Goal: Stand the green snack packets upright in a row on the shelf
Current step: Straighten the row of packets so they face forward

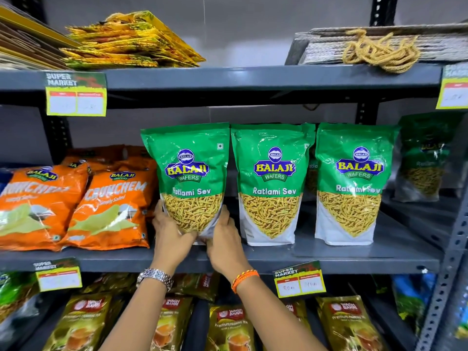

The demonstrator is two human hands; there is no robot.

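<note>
Two hands at lower centre, left hand (170,230) and right hand (224,235) clamped on leftmost Ratlami Sev packet (191,173), slightly tilted, two more packets (272,183) upright on grey shelf (354,257) to its right

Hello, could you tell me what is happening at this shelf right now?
A person is stocking green packets on the middle shelf. Both hands grip the bottom of the leftmost packet: the left hand at its lower left corner, the right hand at its lower right. It leans slightly left, beside the orange bags. Two more packets already stand upright to its right.
</note>
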